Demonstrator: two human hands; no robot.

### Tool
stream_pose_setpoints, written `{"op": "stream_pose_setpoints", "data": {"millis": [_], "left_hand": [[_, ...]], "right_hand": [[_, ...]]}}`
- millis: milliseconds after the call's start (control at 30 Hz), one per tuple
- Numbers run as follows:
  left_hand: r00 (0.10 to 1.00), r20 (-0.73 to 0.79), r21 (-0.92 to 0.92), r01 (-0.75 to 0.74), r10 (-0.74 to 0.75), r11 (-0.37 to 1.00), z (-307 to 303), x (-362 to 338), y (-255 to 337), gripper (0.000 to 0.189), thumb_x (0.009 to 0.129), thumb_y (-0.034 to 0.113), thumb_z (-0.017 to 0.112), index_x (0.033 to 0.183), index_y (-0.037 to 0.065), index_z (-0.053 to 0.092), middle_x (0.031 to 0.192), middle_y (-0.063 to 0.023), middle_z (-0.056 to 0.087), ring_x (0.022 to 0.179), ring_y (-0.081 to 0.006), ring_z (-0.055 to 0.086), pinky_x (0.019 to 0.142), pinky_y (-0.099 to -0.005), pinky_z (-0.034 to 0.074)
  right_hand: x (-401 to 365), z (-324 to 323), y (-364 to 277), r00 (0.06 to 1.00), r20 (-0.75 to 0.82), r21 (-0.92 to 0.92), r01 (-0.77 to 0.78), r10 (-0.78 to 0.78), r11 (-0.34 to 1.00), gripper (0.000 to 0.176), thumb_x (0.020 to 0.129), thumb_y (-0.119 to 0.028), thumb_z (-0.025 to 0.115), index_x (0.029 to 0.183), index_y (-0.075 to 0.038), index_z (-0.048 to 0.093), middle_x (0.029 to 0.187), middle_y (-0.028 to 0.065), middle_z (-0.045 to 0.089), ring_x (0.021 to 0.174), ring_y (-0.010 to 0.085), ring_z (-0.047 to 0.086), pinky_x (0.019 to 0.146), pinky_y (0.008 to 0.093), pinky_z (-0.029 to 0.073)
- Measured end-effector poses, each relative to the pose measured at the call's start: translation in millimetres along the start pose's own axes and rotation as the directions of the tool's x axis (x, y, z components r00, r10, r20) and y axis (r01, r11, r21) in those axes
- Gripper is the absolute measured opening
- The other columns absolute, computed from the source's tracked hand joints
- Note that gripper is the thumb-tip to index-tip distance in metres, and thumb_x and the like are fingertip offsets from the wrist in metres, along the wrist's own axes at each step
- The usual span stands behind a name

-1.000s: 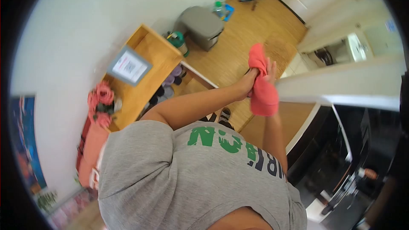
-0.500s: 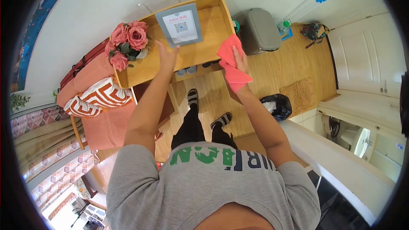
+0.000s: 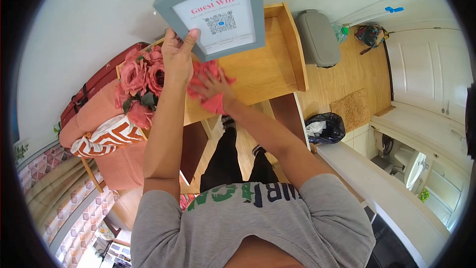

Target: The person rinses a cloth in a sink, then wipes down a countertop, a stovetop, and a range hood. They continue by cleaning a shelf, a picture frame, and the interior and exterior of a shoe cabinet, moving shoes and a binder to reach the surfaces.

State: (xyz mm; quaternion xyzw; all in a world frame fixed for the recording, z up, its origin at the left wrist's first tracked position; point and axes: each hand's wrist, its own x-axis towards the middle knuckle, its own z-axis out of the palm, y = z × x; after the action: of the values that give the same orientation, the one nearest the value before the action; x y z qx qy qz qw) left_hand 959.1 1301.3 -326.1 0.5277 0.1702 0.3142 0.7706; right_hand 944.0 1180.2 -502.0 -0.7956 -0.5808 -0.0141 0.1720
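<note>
My left hand (image 3: 178,54) grips the lower left corner of a grey picture frame (image 3: 260,15) with a "Guest Wifi" sheet and QR code, thumb across its front. The frame is lifted above the wooden shelf top (image 3: 267,64). My right hand (image 3: 213,87) presses a coral-pink cloth (image 3: 215,103) against the shelf top, below the frame, its fingers somewhat spread over the fabric. Part of the cloth bunches out beyond the fingers and part hangs by the wrist. Pink artificial roses (image 3: 136,77) stand at the left end, close beside my left forearm.
A grey lidded bin (image 3: 320,39) stands right of the shelf, and a black-bagged bin (image 3: 325,128) is on the floor. At left are a pink-covered seat (image 3: 121,166) and a patterned cushion (image 3: 111,136). A raised wooden edge (image 3: 293,44) bounds the shelf's right end.
My left hand has taken hold of the picture frame and raised it off the shelf. My right hand has moved the cloth from the right end leftward, onto the shelf top.
</note>
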Motion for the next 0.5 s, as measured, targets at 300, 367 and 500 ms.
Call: {"op": "stream_pose_setpoints", "data": {"millis": [300, 367, 500], "left_hand": [[0.999, 0.002, -0.104, 0.051, -0.051, 0.993, 0.8, -9.7, -41.0, 0.033, 0.083, 0.003, 0.060, 0.114, -0.001, 0.048, 0.107, -0.0070, 0.057, 0.099, -0.0136, 0.051, 0.089, -0.0274, 0.039], [0.997, 0.016, -0.119, 0.075, -0.074, 0.990, -2.7, -12.7, -60.7, 0.035, 0.083, 0.003, 0.060, 0.115, -0.001, 0.047, 0.107, -0.0066, 0.056, 0.098, -0.0131, 0.051, 0.088, -0.0268, 0.039], [0.994, 0.032, -0.014, 0.106, -0.105, 0.994, -2.9, -23.7, -85.1, 0.037, 0.084, 0.004, 0.059, 0.118, -0.001, 0.045, 0.107, -0.0060, 0.056, 0.097, -0.0117, 0.051, 0.087, -0.0254, 0.039]], "right_hand": [[6.4, -63.2, 145.7, 0.841, -0.013, 0.108, -0.536, 0.540, 0.837, 0.066, 0.079, -0.036, 0.056, 0.137, -0.026, 0.028, 0.140, 0.0108, 0.030, 0.131, 0.0284, 0.024, 0.104, 0.0510, 0.020], [-13.6, -69.7, 138.5, 0.714, -0.100, 0.063, -0.691, 0.693, 0.720, 0.069, 0.077, -0.033, 0.059, 0.138, -0.026, 0.027, 0.139, 0.0117, 0.030, 0.130, 0.0300, 0.025, 0.104, 0.0521, 0.020], [-93.9, -52.1, 75.8, 0.709, -0.160, -0.028, -0.699, 0.687, 0.715, 0.068, 0.069, -0.021, 0.062, 0.133, -0.026, 0.038, 0.132, 0.0116, 0.037, 0.121, 0.0327, 0.034, 0.096, 0.0520, 0.028]]}}
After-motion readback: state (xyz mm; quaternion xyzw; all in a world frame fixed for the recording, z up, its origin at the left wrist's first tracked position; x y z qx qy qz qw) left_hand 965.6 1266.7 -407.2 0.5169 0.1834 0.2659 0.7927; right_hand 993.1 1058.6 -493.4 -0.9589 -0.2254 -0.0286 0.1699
